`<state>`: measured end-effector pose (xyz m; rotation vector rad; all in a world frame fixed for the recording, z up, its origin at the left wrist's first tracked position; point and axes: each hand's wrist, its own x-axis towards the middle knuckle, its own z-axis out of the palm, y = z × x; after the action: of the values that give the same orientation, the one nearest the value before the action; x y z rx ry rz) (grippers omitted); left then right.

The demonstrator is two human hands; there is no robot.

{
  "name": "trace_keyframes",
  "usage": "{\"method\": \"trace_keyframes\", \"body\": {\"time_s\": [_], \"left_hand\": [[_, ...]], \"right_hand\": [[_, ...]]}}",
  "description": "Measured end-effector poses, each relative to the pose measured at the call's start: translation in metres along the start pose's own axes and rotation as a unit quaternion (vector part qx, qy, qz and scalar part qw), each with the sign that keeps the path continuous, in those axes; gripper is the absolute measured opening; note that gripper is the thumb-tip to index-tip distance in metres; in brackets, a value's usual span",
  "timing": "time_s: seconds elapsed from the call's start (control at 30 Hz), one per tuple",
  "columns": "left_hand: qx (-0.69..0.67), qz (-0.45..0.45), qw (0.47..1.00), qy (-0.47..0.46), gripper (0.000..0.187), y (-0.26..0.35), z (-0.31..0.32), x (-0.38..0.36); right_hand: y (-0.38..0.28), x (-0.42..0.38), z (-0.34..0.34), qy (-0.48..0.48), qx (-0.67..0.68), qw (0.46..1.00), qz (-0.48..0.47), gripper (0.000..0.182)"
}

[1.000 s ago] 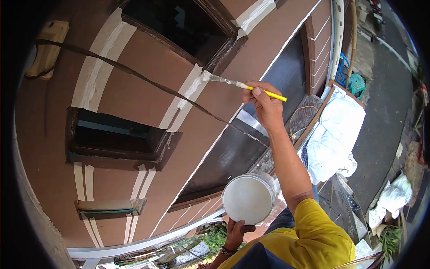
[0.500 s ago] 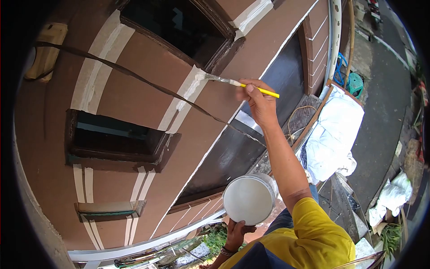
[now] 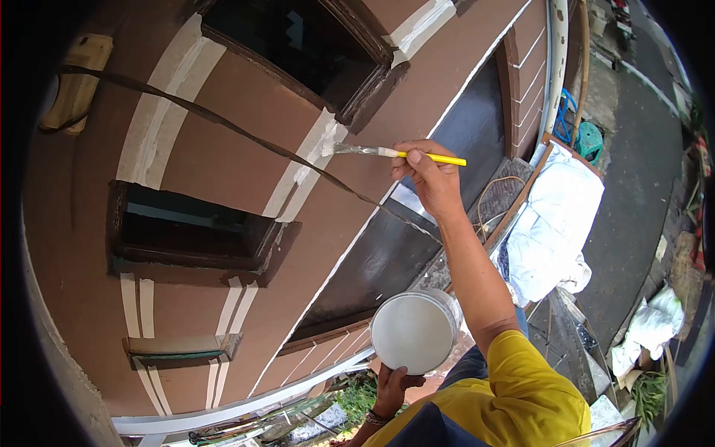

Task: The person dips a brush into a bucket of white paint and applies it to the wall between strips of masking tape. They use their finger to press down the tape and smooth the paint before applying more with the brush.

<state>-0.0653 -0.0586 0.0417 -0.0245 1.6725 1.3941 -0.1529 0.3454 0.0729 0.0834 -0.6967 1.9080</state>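
Observation:
My right hand grips a thin brush with a yellow handle. Its white-loaded bristles touch a white stripe on the brown wall, just below the corner of a dark window frame. My left hand holds up a round can of white paint from underneath, low in the view and near my yellow sleeve.
A dark cable runs diagonally across the wall. A second dark opening sits lower left, with white stripes under it. Far below lie a white sheet, a blue and green object, a grey road and rubble.
The brush tip slid down and left along the white stripe, away from the window corner. My right hand dropped slightly. The paint can stayed where it was.

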Motion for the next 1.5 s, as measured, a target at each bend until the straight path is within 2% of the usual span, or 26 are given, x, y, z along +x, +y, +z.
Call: {"method": "trace_keyframes", "body": {"time_s": [0.1,0.3,0.43,0.53,0.63,0.83,1.03,1.23,1.33,1.5], "left_hand": [[0.005,-0.003,1.0,0.003,0.046,0.001,-0.001,0.0],[0.0,-0.004,1.0,0.005,0.046,0.001,-0.004,0.0],[-0.005,0.003,1.0,-0.001,0.045,-0.003,-0.008,0.002],[0.001,0.007,1.0,-0.004,0.044,-0.003,-0.009,0.003],[0.001,0.008,1.0,-0.007,0.044,-0.004,-0.01,0.005],[-0.004,-0.001,1.0,0.007,0.044,-0.001,-0.003,0.002],[0.004,0.001,1.0,-0.007,0.044,-0.006,-0.006,0.004],[0.008,-0.003,1.0,0.004,0.044,-0.002,0.0,0.002],[0.008,-0.002,1.0,0.001,0.044,-0.003,0.0,0.003],[-0.002,-0.002,1.0,-0.008,0.044,-0.006,-0.003,0.004]], "right_hand": [[-0.002,0.008,0.006,0.009,-0.046,0.998,0.03,0.021],[-0.017,0.027,-0.005,0.046,-0.036,0.998,-0.003,0.021],[-0.026,0.024,-0.009,0.025,-0.013,1.0,-0.013,0.021],[-0.024,0.022,-0.005,0.004,-0.051,0.998,0.032,0.021],[-0.02,0.029,0.0,0.036,-0.069,0.997,0.015,0.022],[-0.024,0.028,-0.011,0.022,-0.015,0.999,-0.018,0.022],[-0.016,0.022,-0.006,0.019,-0.056,0.998,0.006,0.023],[-0.015,0.02,-0.012,0.003,-0.016,1.0,-0.01,0.023],[-0.013,0.021,-0.009,0.015,-0.055,0.998,0.014,0.023],[-0.014,0.017,-0.013,0.011,-0.018,1.0,0.013,0.023]]}}
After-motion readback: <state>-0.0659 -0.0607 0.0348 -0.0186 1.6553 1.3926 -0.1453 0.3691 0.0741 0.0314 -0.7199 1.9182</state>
